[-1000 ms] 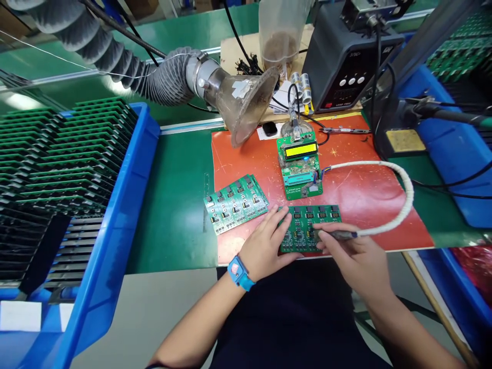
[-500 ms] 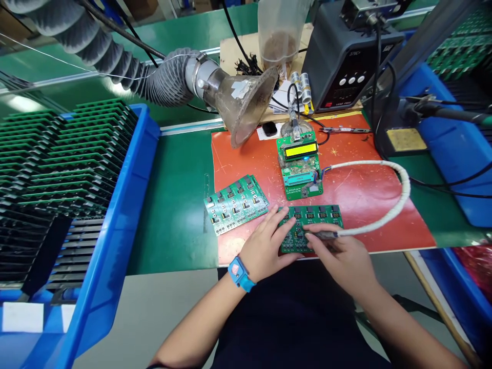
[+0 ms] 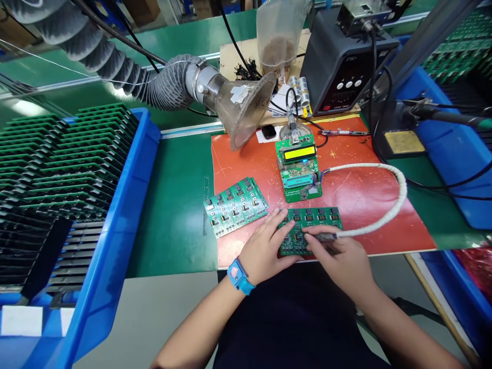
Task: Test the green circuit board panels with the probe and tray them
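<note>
A green circuit board panel [image 3: 323,218] with several small digit displays lies at the front of the red mat. My left hand [image 3: 267,246] rests on its left end, fingers stretched out over the board. In my right hand [image 3: 340,253] is a probe [image 3: 326,236] on a white-wrapped cable [image 3: 400,200], pinched between thumb and fingers. Its tip points at the board's middle, though the fingers hide the exact contact. The cable loops back to a programmer board [image 3: 302,169] with a lit yellow screen. Left of my hands lies a small stack of similar panels [image 3: 236,207].
At left a blue bin [image 3: 140,148] holds racked green boards. A fume extraction hood [image 3: 249,110] hangs over the mat's back edge. Behind stands a black soldering station [image 3: 346,66]; a yellow sponge [image 3: 403,142] sits to the right, beside another blue bin [image 3: 449,174].
Both hands stay at the same places on the board, and the probe is still held. The whole view has shifted very slightly; nothing else visibly moved.
</note>
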Available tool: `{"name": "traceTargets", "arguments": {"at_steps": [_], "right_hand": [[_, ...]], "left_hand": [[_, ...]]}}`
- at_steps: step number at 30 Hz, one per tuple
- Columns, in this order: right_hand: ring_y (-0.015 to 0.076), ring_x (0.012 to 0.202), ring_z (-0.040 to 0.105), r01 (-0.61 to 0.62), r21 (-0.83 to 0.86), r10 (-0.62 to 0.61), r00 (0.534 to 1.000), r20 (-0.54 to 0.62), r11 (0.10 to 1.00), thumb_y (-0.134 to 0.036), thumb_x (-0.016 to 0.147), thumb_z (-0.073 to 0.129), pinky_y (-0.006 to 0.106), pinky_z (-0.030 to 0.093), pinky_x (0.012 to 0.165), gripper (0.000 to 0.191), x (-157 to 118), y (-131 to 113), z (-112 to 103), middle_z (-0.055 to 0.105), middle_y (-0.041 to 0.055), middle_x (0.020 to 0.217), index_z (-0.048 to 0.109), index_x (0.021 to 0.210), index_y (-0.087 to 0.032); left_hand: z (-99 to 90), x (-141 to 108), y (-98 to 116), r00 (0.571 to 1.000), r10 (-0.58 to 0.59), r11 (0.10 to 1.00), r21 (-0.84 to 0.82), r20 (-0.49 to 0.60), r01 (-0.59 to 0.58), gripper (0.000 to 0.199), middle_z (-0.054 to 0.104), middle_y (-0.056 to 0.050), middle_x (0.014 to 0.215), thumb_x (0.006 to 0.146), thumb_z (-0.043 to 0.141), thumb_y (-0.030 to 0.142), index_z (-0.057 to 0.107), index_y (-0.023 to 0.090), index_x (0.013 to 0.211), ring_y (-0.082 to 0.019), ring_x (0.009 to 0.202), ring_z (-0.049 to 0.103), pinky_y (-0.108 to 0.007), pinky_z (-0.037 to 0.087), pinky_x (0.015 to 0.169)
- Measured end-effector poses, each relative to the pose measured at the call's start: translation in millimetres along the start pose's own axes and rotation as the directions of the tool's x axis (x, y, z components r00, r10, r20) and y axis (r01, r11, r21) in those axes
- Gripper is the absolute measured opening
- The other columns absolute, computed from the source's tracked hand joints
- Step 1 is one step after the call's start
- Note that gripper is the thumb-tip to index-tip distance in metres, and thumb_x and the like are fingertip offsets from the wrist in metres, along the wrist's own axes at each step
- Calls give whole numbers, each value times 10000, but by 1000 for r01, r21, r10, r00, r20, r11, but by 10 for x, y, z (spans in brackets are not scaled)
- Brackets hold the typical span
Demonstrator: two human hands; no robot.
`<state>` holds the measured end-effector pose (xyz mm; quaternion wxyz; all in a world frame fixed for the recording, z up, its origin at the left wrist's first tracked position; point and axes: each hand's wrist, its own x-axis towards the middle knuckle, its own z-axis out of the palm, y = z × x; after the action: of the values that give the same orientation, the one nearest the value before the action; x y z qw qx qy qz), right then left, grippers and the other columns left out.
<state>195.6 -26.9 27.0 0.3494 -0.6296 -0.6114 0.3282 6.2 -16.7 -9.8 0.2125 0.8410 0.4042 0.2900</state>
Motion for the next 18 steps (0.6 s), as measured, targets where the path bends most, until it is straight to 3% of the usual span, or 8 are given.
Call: {"name": "traceTargets", "arguments": {"at_steps": [8, 18], "right_hand": [[185, 710, 728, 6, 3, -6, 1000, 21, 1000, -359, 875, 594, 261, 592, 607, 193, -17, 12, -15, 761, 56, 888, 707, 870, -202], [171, 673, 718, -7, 35, 6, 1000, 26, 999, -370, 878, 607, 261, 591, 604, 189, -24, 48, -7, 754, 48, 886, 694, 901, -204]], "left_hand": [[-13, 2, 4, 1000, -21, 999, -30, 7, 22, 812, 413, -196, 1496, 772, 775, 406, 355, 189, 1433, -356, 1440, 326, -573, 411, 1118], [-32, 18, 0, 1000, -20, 997, -76, -12, 19, 818, 435, -195, 1481, 722, 801, 466, 409, 197, 1387, -343, 1418, 375, -558, 415, 1120]]}}
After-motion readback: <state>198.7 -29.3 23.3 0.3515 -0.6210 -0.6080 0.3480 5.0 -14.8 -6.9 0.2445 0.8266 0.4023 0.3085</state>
